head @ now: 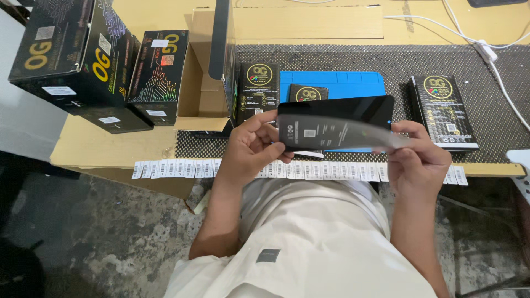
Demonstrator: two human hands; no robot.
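The left hand (pixel 251 149) and right hand (pixel 417 160) pinch a dark screen (pixel 337 113) and its bending grey film (pixel 342 135) above the blue mat (pixel 353 83), mid-peel, needing a slow pull.

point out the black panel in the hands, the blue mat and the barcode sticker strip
black panel (pixel 337 110), head view, middle of its dark face
blue mat (pixel 353 85), head view, bare upper part behind the panel
barcode sticker strip (pixel 176 168), head view, left stretch along the table edge
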